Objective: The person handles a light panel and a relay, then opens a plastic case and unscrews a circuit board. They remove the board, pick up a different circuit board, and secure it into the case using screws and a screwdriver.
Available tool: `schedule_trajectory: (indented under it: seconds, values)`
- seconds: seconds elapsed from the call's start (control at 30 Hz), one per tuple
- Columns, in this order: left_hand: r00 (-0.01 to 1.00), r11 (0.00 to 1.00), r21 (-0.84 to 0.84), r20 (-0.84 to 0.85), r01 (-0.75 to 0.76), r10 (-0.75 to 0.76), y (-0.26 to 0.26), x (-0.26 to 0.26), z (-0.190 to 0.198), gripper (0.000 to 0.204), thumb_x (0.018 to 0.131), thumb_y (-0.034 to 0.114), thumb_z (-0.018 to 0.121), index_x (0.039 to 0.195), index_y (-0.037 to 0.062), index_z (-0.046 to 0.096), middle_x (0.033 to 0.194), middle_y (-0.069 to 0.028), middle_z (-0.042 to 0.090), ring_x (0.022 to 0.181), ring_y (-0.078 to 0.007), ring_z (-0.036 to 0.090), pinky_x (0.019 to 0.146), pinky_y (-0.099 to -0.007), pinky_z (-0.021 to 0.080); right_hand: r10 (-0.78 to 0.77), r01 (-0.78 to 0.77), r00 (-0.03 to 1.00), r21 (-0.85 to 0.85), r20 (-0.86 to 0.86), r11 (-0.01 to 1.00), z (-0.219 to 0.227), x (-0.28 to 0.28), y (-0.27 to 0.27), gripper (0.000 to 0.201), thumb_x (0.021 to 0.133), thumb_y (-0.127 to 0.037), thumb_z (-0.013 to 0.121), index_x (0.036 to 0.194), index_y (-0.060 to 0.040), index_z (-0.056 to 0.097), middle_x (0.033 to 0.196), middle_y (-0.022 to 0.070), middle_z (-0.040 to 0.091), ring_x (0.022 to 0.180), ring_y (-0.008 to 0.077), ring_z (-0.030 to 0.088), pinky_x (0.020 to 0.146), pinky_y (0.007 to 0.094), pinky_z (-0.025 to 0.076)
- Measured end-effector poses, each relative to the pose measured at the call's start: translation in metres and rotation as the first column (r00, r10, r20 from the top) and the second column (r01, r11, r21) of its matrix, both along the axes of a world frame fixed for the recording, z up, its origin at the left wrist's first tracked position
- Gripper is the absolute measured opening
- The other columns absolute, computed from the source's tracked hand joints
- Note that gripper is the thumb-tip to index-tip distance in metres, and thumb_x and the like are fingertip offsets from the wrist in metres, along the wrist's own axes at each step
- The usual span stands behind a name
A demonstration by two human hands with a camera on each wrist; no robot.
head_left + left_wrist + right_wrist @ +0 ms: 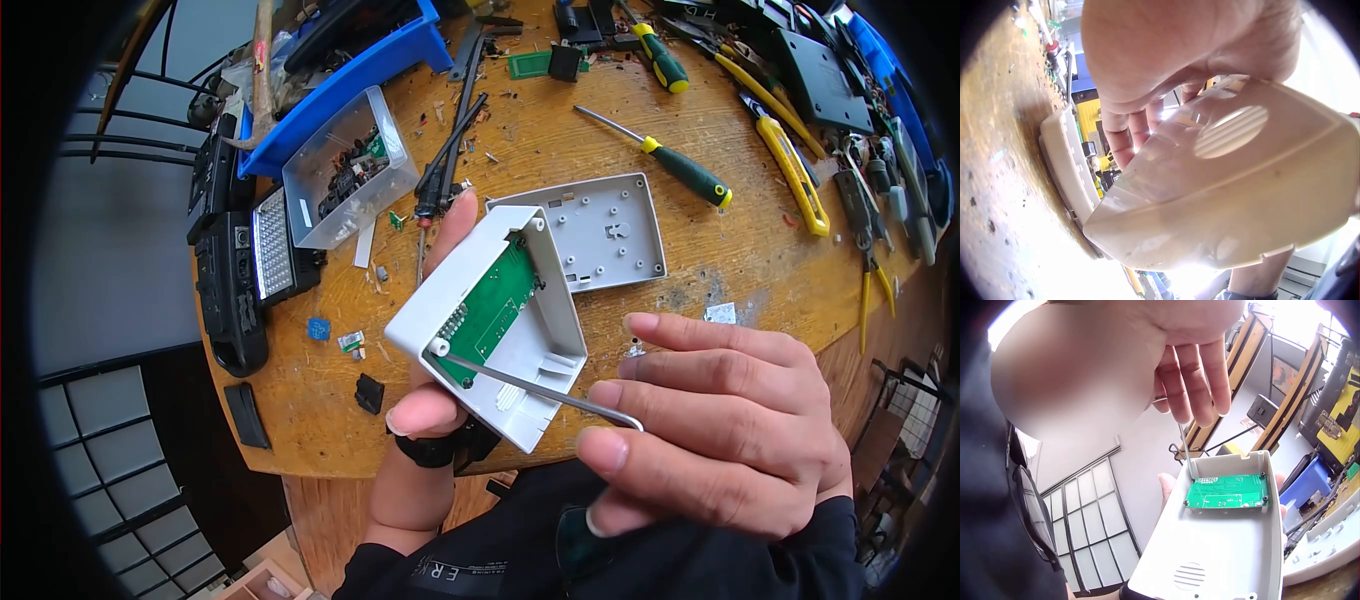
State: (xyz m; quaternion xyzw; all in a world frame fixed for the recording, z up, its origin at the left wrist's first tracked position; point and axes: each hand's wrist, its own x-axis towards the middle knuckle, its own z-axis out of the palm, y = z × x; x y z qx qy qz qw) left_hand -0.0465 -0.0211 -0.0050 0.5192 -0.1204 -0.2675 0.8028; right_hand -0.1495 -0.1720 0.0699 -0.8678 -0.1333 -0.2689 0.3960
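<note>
My left hand (pixel 1179 56) grips a white plastic housing (pixel 555 320) tilted above the bench, thumb at the near side and fingers behind it. A green circuit board (pixel 500 300) lies inside the housing, with dark screws at its corners. In the right wrist view, round vent slots (pixel 1190 576) mark the housing floor. My right hand (pixel 730 420) pinches a bent metal rod like a hex key (pixel 540 388) near its bend, other fingers extended. Its far tip reaches a corner of the board. The matching flat cover (pixel 615 235) lies on the bench just behind the housing.
On the wooden bench (pixel 540 130) lie a green-yellow screwdriver (pixel 690 172), another screwdriver (pixel 660 60), a yellow utility knife (pixel 790 175) and pliers (pixel 865 215). At left stand a clear container (pixel 305 215) of parts, a blue bin (pixel 350 75) and a black device (pixel 228 285).
</note>
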Motion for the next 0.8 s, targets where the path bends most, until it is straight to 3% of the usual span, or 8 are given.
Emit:
schedule_trajectory:
  seconds: [0.13,0.33,0.37,0.47,0.5,0.57,0.7,0.8]
  values:
    - [0.998,0.995,-0.078,0.026,0.057,-0.055,0.004,0.004,-0.006,0.15,0.038,0.094,0.051,0.151,0.0027,0.014,0.142,-0.0163,0.041,0.129,-0.0276,0.044,0.107,-0.0451,0.037,-0.002,0.002,1.0,-0.024,0.028,1.0,-0.002,0.001,0.0,0.031,0.079,-0.027,0.076,0.099,-0.006,0.068,0.089,0.0101,0.07,0.074,0.0203,0.069,0.077,0.0393,0.06]
    - [0.997,0.997,0.062,-0.062,0.053,-0.049,0.009,0.001,0.002,0.149,0.039,0.095,0.049,0.151,0.0017,0.014,0.142,-0.0165,0.041,0.13,-0.0275,0.043,0.108,-0.0454,0.035,0.005,-0.003,0.999,-0.025,0.052,1.0,0.003,0.0,0.004,0.026,0.08,-0.019,0.073,0.103,-0.0077,0.066,0.095,0.0102,0.071,0.076,0.0211,0.069,0.077,0.0403,0.059]
    - [0.997,0.998,0.018,-0.058,0.059,-0.058,0.011,0.002,-0.002,0.149,0.039,0.095,0.048,0.15,0.0014,0.014,0.142,-0.0163,0.042,0.13,-0.0273,0.043,0.109,-0.0452,0.035,-0.048,0.049,0.998,0.044,-0.037,0.998,0.009,-0.003,0.008,0.027,0.08,-0.017,0.072,0.105,-0.0084,0.066,0.098,0.0104,0.071,0.077,0.0219,0.069,0.078,0.0407,0.058]
    - [0.999,0.999,0.011,0.005,0.038,-0.038,0.008,0.008,-0.009,0.15,0.04,0.096,0.048,0.15,0.0007,0.015,0.142,-0.016,0.042,0.13,-0.0267,0.043,0.109,-0.0445,0.034,-0.049,0.046,0.985,-0.022,-0.165,0.999,0.006,-0.005,-0.003,0.03,0.081,-0.015,0.07,0.109,-0.0098,0.064,0.105,0.0112,0.07,0.084,0.0234,0.068,0.082,0.0412,0.057]
    - [0.989,0.991,-0.096,0.123,0.095,-0.083,0.009,0.013,-0.016,0.142,0.047,0.095,0.042,0.151,0.0021,0.015,0.142,-0.0174,0.043,0.128,-0.0282,0.044,0.109,-0.0453,0.035,-0.053,0.044,0.989,-0.068,-0.137,0.997,0.005,-0.004,-0.003,0.03,0.079,-0.014,0.07,0.109,-0.01,0.064,0.107,0.0114,0.069,0.088,0.0238,0.067,0.082,0.0408,0.057]
    - [0.963,0.967,-0.194,0.245,0.163,-0.114,0.011,0.015,-0.021,0.134,0.054,0.094,0.035,0.151,0.0035,0.016,0.141,-0.0187,0.043,0.127,-0.0297,0.045,0.108,-0.0461,0.035,-0.078,0.067,0.994,-0.136,-0.082,0.989,0.004,-0.002,-0.001,0.03,0.077,-0.013,0.072,0.106,-0.0102,0.066,0.103,0.0095,0.069,0.088,0.0227,0.065,0.079,0.039,0.058]
    - [0.983,0.979,-0.158,0.155,0.126,-0.101,0.009,0.012,-0.019,0.15,0.039,0.097,0.047,0.15,0.0005,0.015,0.143,-0.0161,0.041,0.13,-0.0267,0.042,0.11,-0.0448,0.033,-0.172,0.204,0.971,-0.195,0.168,0.959,-0.002,-0.003,0.003,0.027,0.072,-0.013,0.077,0.099,-0.0108,0.072,0.081,0.002,0.063,0.073,0.0157,0.057,0.071,0.0334,0.058]
    - [0.994,0.991,-0.109,0.088,0.078,-0.068,0.008,0.01,-0.014,0.15,0.04,0.097,0.047,0.15,0.0004,0.015,0.143,-0.016,0.041,0.13,-0.0269,0.042,0.11,-0.0449,0.032,-0.081,0.088,0.996,-0.213,0.043,0.973,0.003,-0.003,-0.003,0.028,0.072,-0.014,0.077,0.099,-0.0112,0.072,0.085,0.0024,0.066,0.073,0.0147,0.058,0.071,0.0341,0.058]
